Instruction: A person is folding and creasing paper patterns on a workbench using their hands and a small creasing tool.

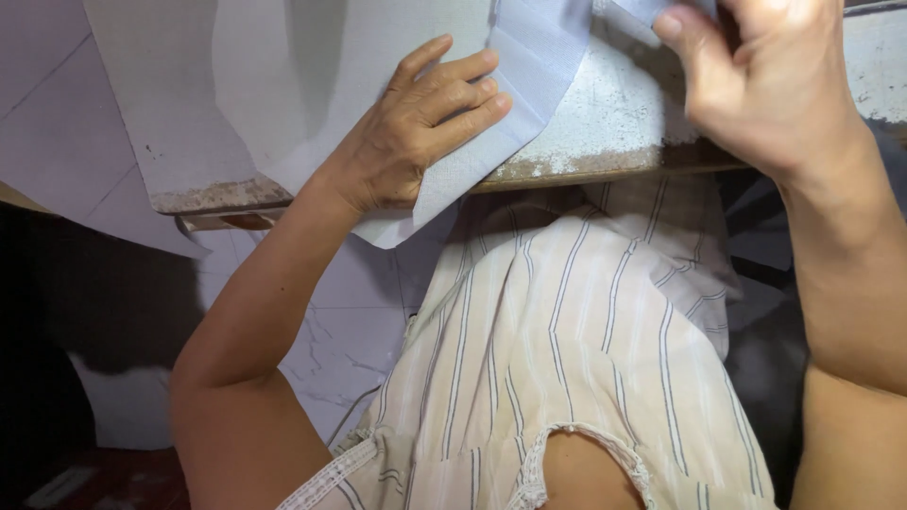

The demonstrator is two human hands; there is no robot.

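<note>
A pale grey-blue piece of cloth (pixel 529 66) with a folded, seamed edge lies over the near edge of a worn white tabletop (pixel 605 113). My left hand (pixel 416 132) presses flat on the cloth, fingers together and pointing right, where it hangs over the table edge. At the top right my right hand (pixel 756 76) pinches the cloth's upper part between thumb and fingers; the pinched bit runs out of view. A second, whiter sheet of fabric (pixel 255 85) lies under and to the left of the grey-blue piece.
The table's chipped front edge (pixel 586 168) runs across the view. Below it are my striped cream garment (pixel 567 359), a white marbled tile floor (pixel 350 331) and a dark area at the left (pixel 57 359).
</note>
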